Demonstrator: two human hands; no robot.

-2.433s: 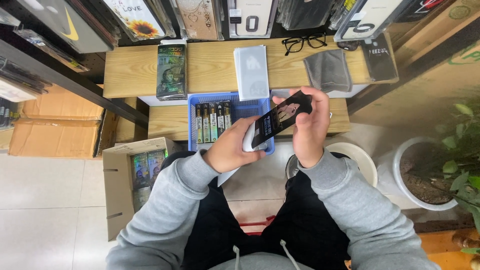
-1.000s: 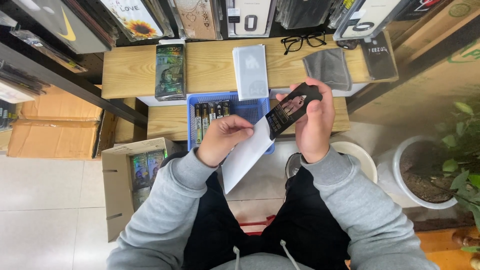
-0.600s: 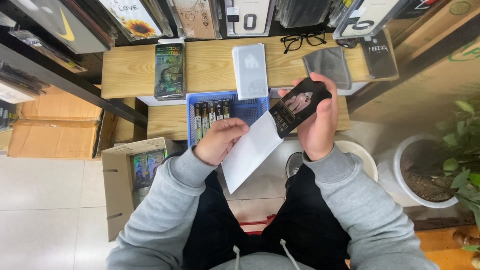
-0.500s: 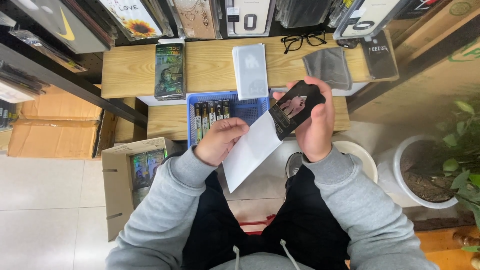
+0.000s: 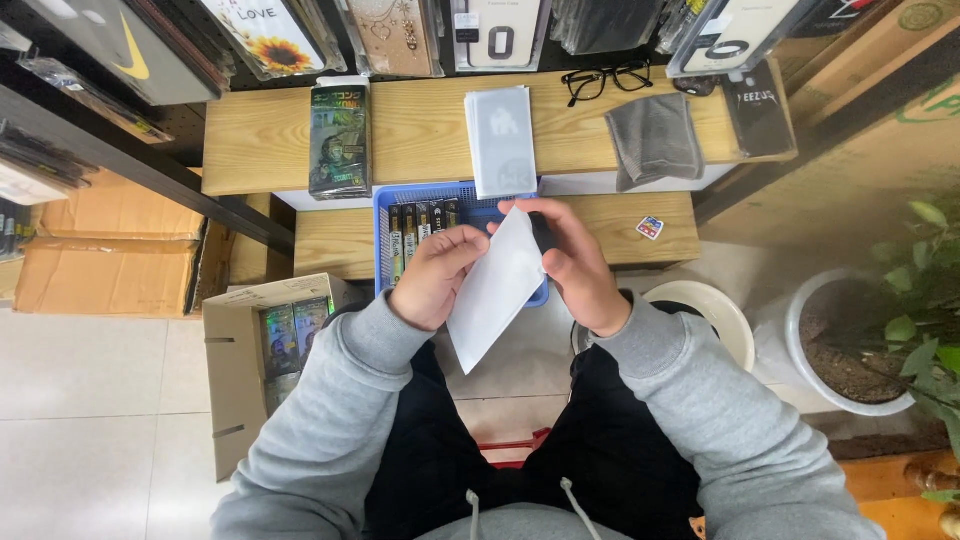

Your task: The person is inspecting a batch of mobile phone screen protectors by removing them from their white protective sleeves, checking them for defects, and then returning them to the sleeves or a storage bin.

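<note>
My left hand (image 5: 432, 276) pinches the left edge of a flat white paper sleeve (image 5: 494, 292), held tilted over my lap. My right hand (image 5: 576, 266) grips the sleeve's upper right side together with a black phone case (image 5: 541, 232). Only a dark strip of the case shows at the sleeve's top edge; the rest is hidden behind or inside the sleeve. Both hands hover just in front of a blue plastic basket (image 5: 462, 196) that holds several upright packaged items.
A wooden shelf (image 5: 420, 120) carries a green printed box (image 5: 339, 140), a white packet (image 5: 500, 140), black glasses (image 5: 601, 80) and a grey cloth (image 5: 654, 140). An open cardboard box (image 5: 258, 352) stands at my left, a white bin (image 5: 704, 312) and a potted plant (image 5: 868, 340) at my right.
My right hand has come down from its raised position and brought the black phone case against the white sleeve, which now covers most of it. My left hand has kept hold of the sleeve.
</note>
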